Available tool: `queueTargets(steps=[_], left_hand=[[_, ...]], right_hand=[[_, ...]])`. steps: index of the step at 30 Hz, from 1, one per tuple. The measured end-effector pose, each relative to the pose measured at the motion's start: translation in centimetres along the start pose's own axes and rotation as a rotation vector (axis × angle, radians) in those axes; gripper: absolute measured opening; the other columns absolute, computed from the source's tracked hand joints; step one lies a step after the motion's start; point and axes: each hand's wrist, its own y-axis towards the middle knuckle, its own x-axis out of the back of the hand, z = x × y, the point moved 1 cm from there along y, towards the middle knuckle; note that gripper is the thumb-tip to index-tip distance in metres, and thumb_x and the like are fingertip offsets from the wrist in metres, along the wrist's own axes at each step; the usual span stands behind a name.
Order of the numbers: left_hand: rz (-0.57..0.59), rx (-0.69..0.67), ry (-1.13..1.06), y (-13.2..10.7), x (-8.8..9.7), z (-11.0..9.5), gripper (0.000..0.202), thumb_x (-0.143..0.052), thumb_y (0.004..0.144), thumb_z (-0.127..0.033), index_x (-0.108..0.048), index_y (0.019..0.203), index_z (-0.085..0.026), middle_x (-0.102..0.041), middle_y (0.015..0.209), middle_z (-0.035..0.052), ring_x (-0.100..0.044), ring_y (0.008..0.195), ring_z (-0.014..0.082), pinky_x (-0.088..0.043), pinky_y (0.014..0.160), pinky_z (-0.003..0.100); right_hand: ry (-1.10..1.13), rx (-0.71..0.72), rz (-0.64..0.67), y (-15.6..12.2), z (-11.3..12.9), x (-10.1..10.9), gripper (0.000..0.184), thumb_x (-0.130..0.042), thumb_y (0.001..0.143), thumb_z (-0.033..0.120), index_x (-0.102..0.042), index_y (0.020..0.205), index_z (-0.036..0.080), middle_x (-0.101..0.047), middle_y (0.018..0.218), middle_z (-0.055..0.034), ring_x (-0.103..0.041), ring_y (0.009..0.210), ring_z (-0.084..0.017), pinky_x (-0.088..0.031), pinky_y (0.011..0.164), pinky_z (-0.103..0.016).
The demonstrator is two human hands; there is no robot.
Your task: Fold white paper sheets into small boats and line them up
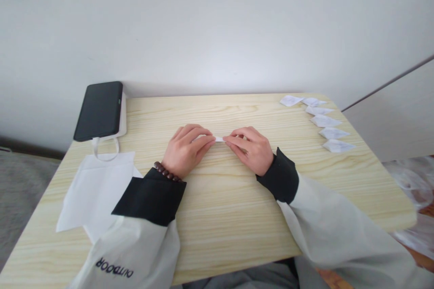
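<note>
My left hand [186,150] and my right hand [250,149] meet at the middle of the light wooden table [217,207]. Between their fingertips lies a small white piece of paper [219,139], mostly hidden under the fingers. Both hands have their fingers curled and pressed down on it. A brown bead bracelet [167,172] sits on my left wrist. My sleeves are pale with black cuffs.
A black phone [99,109] rests on a white block at the table's back left, against the wall. Flat white sheets [96,189] lie at the left. Several folded white paper shapes [325,122] line the back right edge.
</note>
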Motion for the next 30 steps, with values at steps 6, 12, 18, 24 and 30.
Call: queueTargets(steps=[6,12,18,24,30], left_hand=[[-0.041,-0.078,0.022,0.4,0.1,-0.7,0.006,-0.059,0.082,-0.016,-0.064,0.081,-0.019,-0.071,0.084,0.0013,-0.062,0.084,0.0169,-0.047,0.076,0.032],[-0.086,-0.106,0.046,0.7,0.2,-1.2,0.005,-0.061,0.078,-0.014,-0.062,0.077,-0.019,-0.072,0.079,-0.0010,-0.063,0.080,0.0164,-0.046,0.076,0.032],[-0.112,-0.081,0.078,0.5,0.5,-0.8,0.008,-0.063,0.076,-0.014,-0.064,0.074,-0.022,-0.073,0.077,-0.0034,-0.065,0.078,0.0168,-0.043,0.077,0.035],[-0.147,-0.042,0.109,0.2,0.8,-0.1,0.010,-0.065,0.074,-0.013,-0.065,0.072,-0.022,-0.073,0.077,-0.0040,-0.064,0.078,0.0174,-0.044,0.077,0.036],[-0.136,-0.013,0.119,-0.1,1.0,0.4,0.010,-0.064,0.074,-0.013,-0.066,0.076,-0.022,-0.073,0.080,-0.0033,-0.064,0.080,0.0183,-0.046,0.075,0.036]], right_hand=[[-0.033,0.018,0.011,0.4,1.0,-0.8,0.017,-0.054,0.089,0.025,-0.069,0.095,0.020,-0.068,0.088,-0.0038,-0.057,0.080,-0.016,-0.046,0.073,-0.030],[-0.102,0.045,0.026,0.7,1.4,-0.7,0.017,-0.052,0.090,0.025,-0.069,0.089,0.021,-0.069,0.086,-0.0019,-0.054,0.080,-0.016,-0.040,0.071,-0.031],[-0.110,0.077,-0.009,0.8,0.8,-0.1,0.015,-0.055,0.089,0.024,-0.069,0.086,0.023,-0.071,0.087,0.0012,-0.054,0.081,-0.015,-0.036,0.074,-0.031],[-0.129,0.059,-0.023,0.7,-0.4,0.6,0.014,-0.056,0.088,0.023,-0.069,0.085,0.023,-0.071,0.088,0.0015,-0.053,0.082,-0.015,-0.036,0.076,-0.031],[-0.121,0.046,-0.034,0.5,-1.0,0.8,0.014,-0.055,0.088,0.022,-0.069,0.086,0.023,-0.071,0.087,-0.0002,-0.054,0.082,-0.016,-0.037,0.075,-0.032]])
